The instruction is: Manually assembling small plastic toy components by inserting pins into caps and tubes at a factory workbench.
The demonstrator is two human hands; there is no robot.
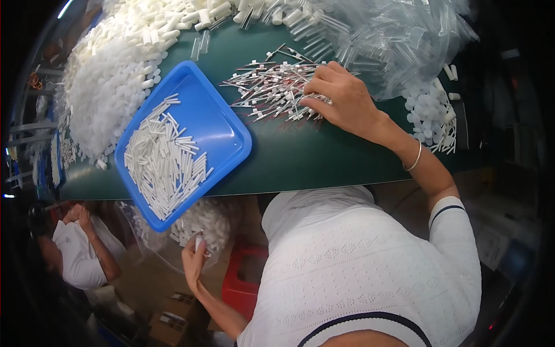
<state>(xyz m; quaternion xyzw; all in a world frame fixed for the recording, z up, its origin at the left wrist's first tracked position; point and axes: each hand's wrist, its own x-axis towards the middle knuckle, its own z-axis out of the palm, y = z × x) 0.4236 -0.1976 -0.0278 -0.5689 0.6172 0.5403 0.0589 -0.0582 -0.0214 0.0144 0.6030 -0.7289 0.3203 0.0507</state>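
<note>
My right hand [347, 99] reaches over the dark green table to a pile of thin metallic and reddish sticks with small white pieces on them [272, 87]. Its fingers are bent together at the pile's right side; what is between them, if anything, I cannot make out. Lower left, below the table edge, my left hand [193, 260] pinches a small white cylinder [199, 242]. It is beside a clear plastic bag of white cylinders [211, 222]. Between my hands, a blue tray [228, 136] holds many short white sticks [165, 165] and overhangs the table edge.
Heaps of white cylinders [153, 29] and translucent white caps [110, 92] cover the table's left. Clear tubes in plastic bags [399, 40] fill the far right, with more caps [425, 110] below. A red stool [243, 277] stands underneath; another person [89, 248] is at lower left.
</note>
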